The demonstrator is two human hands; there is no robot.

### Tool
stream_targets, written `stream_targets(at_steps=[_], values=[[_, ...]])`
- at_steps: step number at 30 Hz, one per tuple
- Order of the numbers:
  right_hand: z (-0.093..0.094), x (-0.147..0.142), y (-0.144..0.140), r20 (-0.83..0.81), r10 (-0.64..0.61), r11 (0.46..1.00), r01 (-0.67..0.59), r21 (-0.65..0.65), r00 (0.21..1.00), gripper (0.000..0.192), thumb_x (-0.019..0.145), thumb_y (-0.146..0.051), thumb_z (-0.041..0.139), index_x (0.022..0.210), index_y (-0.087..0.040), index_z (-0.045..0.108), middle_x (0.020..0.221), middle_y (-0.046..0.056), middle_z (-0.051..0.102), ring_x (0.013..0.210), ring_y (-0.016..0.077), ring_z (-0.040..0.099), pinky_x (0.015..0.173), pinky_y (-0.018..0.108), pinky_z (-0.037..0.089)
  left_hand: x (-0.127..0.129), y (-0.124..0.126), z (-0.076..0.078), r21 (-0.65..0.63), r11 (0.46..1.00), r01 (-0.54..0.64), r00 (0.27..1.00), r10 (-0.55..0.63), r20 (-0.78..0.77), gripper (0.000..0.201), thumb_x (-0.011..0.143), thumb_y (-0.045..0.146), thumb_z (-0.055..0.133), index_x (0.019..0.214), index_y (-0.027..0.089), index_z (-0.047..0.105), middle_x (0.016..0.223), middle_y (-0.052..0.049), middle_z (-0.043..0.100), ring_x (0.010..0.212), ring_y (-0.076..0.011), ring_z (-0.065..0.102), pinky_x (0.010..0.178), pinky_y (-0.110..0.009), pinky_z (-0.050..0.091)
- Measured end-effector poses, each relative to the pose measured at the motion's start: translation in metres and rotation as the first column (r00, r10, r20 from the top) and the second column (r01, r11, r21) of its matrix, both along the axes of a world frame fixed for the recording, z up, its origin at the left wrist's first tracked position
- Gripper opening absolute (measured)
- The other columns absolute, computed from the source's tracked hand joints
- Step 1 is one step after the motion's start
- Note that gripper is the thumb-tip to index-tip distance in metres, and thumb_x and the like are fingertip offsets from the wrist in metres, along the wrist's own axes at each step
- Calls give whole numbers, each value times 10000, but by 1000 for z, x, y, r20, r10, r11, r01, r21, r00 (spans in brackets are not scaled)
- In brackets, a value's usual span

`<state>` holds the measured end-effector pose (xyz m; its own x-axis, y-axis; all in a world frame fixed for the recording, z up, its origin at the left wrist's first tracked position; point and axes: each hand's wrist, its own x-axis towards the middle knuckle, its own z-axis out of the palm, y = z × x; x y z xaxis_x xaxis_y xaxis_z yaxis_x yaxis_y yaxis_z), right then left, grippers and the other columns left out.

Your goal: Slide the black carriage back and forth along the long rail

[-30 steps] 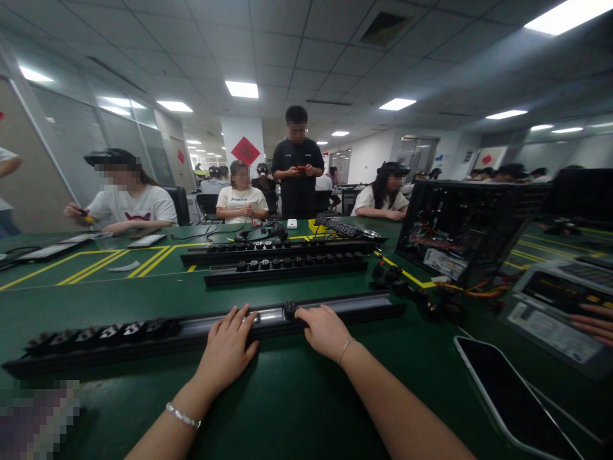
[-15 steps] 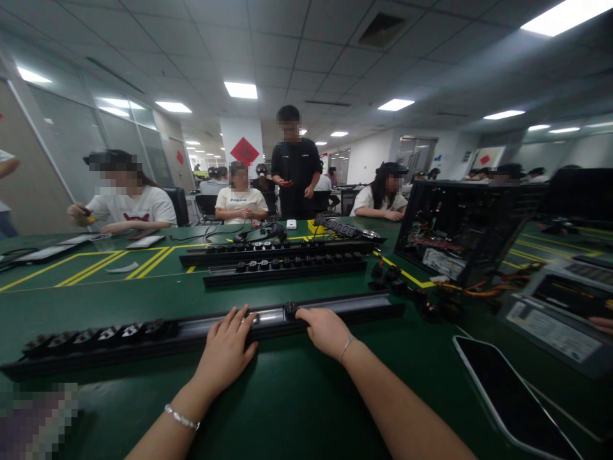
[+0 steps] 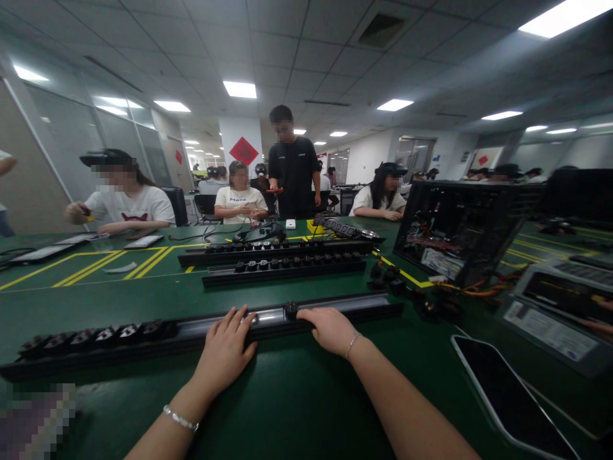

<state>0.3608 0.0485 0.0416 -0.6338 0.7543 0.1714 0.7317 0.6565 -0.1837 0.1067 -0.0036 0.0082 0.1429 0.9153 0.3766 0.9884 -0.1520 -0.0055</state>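
A long black channel rail (image 3: pixel 354 310), like the housing of a power strip, lies across the green table in front of me. Several black socket modules (image 3: pixel 105 335) sit in a row in its left end. My left hand (image 3: pixel 226 348) rests across the middle of the rail with fingers stretched out. A single black socket module (image 3: pixel 290 310) stands in the channel right of that hand. My right hand (image 3: pixel 331 329) is closed, its fingertips against this module's right side; the thumb is hidden.
Two more rails with socket modules (image 3: pixel 287 271) lie farther back. An open computer case (image 3: pixel 450 230) with cables stands at right, near a grey metal box (image 3: pixel 555 319) and a phone (image 3: pixel 512 396). Loose black modules (image 3: pixel 387 278) lie beside the case. Several people sit or stand beyond.
My right wrist has shifted slightly to the right, while its fingertips stay at the module. My left hand and the rail look still. The standing person has lowered a hand.
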Motion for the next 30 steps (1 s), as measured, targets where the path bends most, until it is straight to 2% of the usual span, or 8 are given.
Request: stream_targets(at_steps=[21,30], values=[[0,2,3,-28,-5,1000,4,-21,1000,430,749,-64,405,1115,-243,540,1020,34,644,949,158,574,836,264,383,0,0,0,-10,1000,-1,1000,1,7,523,779,353,453,1292,254,439,1423,-37,377,1314,-259,297,1021,-448,272],[2,8,4,-21,7,999,-8,-37,1000,498,727,-55,432,1166,-272,522,1094,23,631,1013,165,562,887,290,374,0,0,1,-19,1000,0,1000,0,18,529,775,356,460,1293,250,442,1424,-48,374,1315,-264,298,1022,-454,273]])
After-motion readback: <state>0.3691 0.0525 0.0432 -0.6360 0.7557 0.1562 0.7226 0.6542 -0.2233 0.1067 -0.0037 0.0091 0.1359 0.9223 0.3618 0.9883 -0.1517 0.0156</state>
